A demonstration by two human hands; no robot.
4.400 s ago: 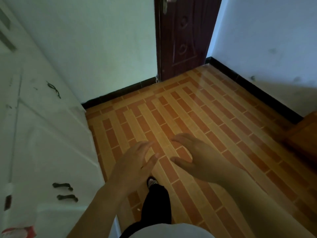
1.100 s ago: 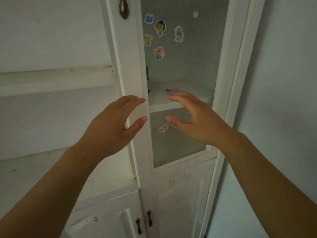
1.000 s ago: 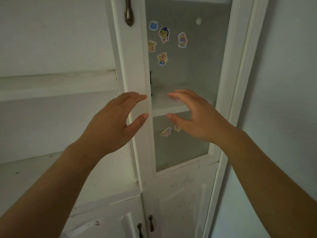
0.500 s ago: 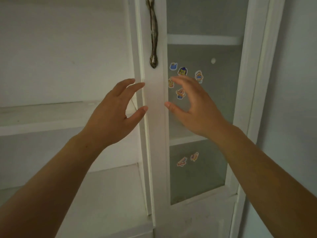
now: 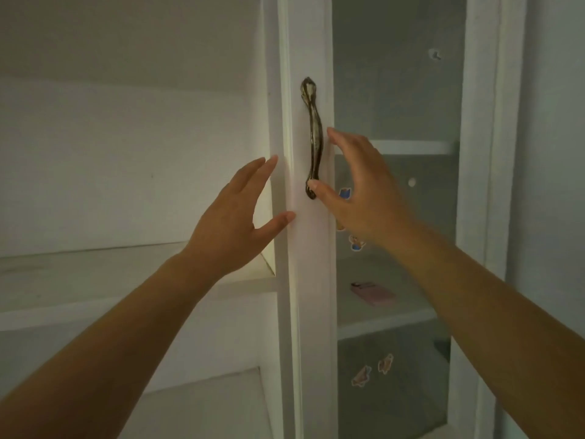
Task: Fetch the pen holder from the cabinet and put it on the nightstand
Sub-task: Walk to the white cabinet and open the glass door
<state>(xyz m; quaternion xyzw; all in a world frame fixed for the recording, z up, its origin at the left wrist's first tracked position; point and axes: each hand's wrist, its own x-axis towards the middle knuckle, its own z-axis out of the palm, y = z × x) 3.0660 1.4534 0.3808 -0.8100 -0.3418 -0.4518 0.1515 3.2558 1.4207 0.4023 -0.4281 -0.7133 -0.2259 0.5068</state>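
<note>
A white cabinet with a glass door [image 5: 395,99] fills the view, and the door stands shut. A bronze handle [image 5: 314,137] runs vertically on the door's left frame. My right hand [image 5: 357,191] is open just right of the handle, thumb near its lower end, fingers near its middle, not gripping it. My left hand [image 5: 234,220] is open beside the door's left edge, thumb touching the frame. No pen holder is visible. A flat pink object [image 5: 373,293] lies on the shelf behind the glass.
Open white shelves [image 5: 95,280] lie to the left of the door. Cartoon stickers [image 5: 361,375] dot the glass. Behind the glass are an upper shelf [image 5: 411,147] and a lower one. A pale wall [image 5: 554,185] stands at the right.
The view has tilted up along the cabinet door. Both hands rose with it, and my right hand has come level with the handle.
</note>
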